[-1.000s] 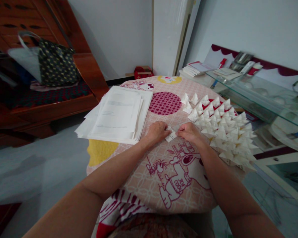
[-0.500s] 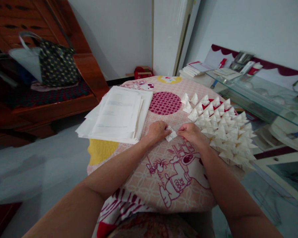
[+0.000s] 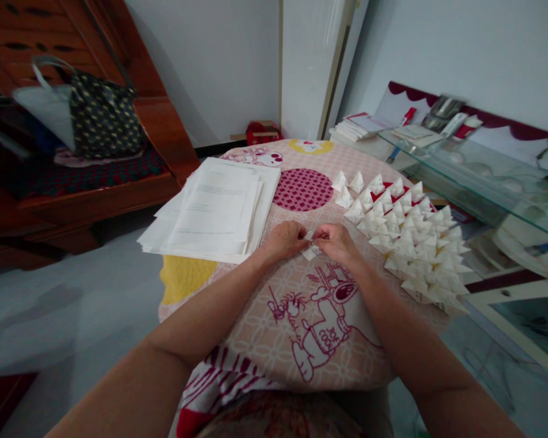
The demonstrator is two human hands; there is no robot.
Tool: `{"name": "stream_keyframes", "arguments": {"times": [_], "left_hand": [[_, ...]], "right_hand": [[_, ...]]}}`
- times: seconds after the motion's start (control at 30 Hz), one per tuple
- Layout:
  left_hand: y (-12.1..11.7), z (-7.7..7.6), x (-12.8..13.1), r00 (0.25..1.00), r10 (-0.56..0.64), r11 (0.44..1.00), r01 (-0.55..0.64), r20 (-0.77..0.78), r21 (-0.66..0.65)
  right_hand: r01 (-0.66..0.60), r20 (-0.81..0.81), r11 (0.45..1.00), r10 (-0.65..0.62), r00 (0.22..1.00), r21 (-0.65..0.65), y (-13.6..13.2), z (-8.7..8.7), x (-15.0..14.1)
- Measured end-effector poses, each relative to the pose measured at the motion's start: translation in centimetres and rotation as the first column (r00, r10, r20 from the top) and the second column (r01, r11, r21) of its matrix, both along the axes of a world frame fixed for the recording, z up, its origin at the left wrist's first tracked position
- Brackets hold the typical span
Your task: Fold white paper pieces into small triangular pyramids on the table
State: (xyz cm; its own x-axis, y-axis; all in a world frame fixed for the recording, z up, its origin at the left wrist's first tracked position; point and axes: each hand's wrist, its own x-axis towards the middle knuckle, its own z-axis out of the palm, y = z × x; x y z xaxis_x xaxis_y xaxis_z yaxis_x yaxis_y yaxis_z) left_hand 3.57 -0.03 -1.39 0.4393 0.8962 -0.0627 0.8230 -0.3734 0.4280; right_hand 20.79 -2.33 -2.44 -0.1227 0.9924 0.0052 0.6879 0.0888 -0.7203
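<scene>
A small folded piece of white paper [image 3: 312, 250] lies on the patterned tablecloth [image 3: 265, 340] between my two hands. My left hand [image 3: 288, 239] has its fingers closed on the paper's left edge. From the right, my right hand [image 3: 334, 241] pinches the same piece near its upper side, fingertips close to those of the left. Parts of the paper are hidden under the fingers. Right of my hands stand many pointed folded-paper pieces [image 3: 406, 237] in close rows. To the left rests a stack of white paper sheets [image 3: 214, 207], with faint print on the top one.
A glass shelf [image 3: 475, 176] with books and cups stands beyond the table on the right. Below it is a white-framed tablet-like object [image 3: 525, 316]. At left, a wooden bench [image 3: 164, 134] holds a dotted dark bag [image 3: 103, 115].
My right hand has moved left, closer to my left hand, and now covers more of the folded paper. The left hand has barely shifted.
</scene>
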Motion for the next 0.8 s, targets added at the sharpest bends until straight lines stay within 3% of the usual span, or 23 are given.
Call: {"name": "stream_keyframes", "arguments": {"times": [0.1,0.23,0.43,0.63,0.8], "left_hand": [[0.4,0.1,-1.6,0.996,-0.023,0.997,0.030,0.088,-0.077],[0.5,0.1,-2.8,0.991,-0.005,0.997,0.016,0.135,-0.077],[0.7,0.4,-2.9,0.994,-0.008,0.998,0.015,0.110,-0.063],[1.0,0.8,-3.4,0.986,-0.068,0.990,0.086,0.149,-0.114],[0.6,0.5,-2.9,0.994,-0.007,0.997,0.016,0.109,-0.078]], "right_hand": [[0.022,-0.004,1.000,-0.022,1.000,-0.016,0.0,-0.1,-0.1],[0.049,-0.015,0.998,-0.049,0.999,-0.030,-0.1,-0.2,-0.3],[0.055,0.006,0.998,-0.055,0.998,-0.007,-0.2,-0.2,-0.6],[0.072,0.014,0.997,-0.072,0.997,0.021,-0.5,0.0,-0.9],[0.077,0.014,0.996,-0.077,0.997,0.034,-0.6,0.1,-0.9]]}}
